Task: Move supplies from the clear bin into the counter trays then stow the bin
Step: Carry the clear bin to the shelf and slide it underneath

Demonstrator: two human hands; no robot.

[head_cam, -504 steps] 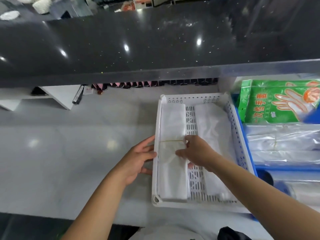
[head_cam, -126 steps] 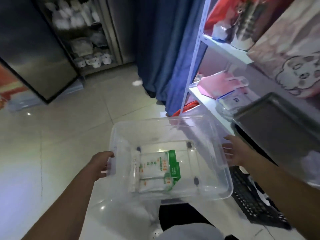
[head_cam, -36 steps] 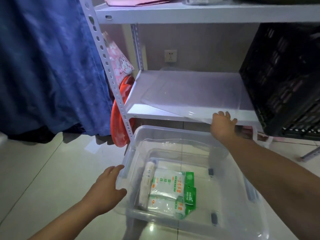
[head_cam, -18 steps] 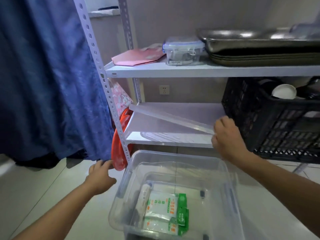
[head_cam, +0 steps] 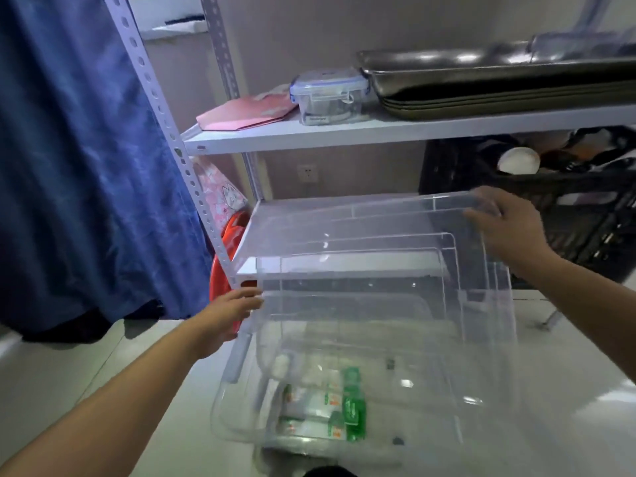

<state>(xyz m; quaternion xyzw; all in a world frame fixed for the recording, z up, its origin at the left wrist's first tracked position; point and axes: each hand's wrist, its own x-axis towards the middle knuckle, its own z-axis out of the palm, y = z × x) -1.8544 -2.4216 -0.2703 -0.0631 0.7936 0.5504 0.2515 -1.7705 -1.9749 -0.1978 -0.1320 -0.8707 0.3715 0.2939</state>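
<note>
Pale floor tiles carry the clear bin [head_cam: 234, 404], packets [head_cam: 323, 407] inside. Half a second ago the lid [head_cam: 378, 270] sat tilted on the shelf [head_cam: 337, 263]; now it hangs over the bin, left hand [head_cam: 227, 315] pinching its near corner, right hand [head_cam: 509, 228] clamped on the far edge. Capping comes next, likely, then stowing.

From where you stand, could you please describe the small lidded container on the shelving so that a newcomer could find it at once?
On the grey metal rack's upper shelf, look between the flat pink folder and the stack of dark metal trays. The small clear container there is the only box, with a blue-edged snap-on lid.
</note>
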